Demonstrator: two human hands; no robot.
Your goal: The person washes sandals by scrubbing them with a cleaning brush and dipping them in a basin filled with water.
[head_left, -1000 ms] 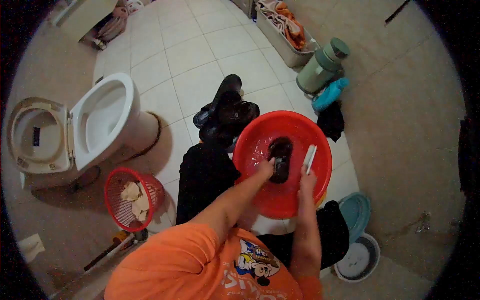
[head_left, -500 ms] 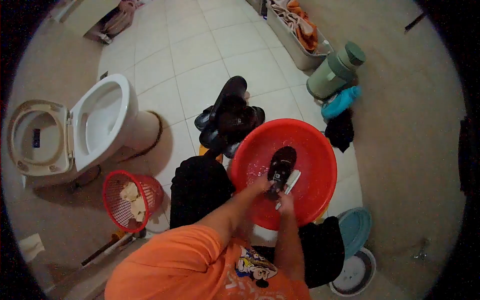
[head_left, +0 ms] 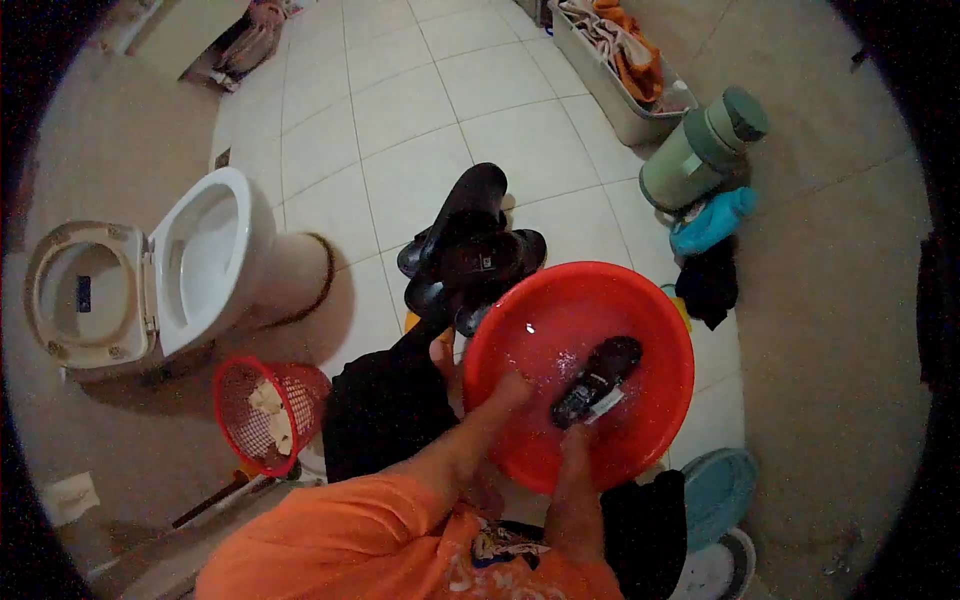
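Observation:
A dark shoe lies tilted in the water of a red basin, its toe pointing up and to the right. My right hand is closed on a white scrub brush at the shoe's near end, against its right side. To the left of the shoe, my left hand is low in the basin and apart from the shoe. Its fingers are blurred at the water, so their shape is unclear. Several other dark shoes are piled on the floor just beyond the basin.
A toilet and a red mesh basket stand on the left. At right are a green thermos, blue cloth and black cloth. A bin of clothes is farther back; a blue-green basin sits near right.
My left hand has come off the shoe and moved left. The shoe has sunk lower and tipped to the right, with the brush still beside it. The view has shifted slightly.

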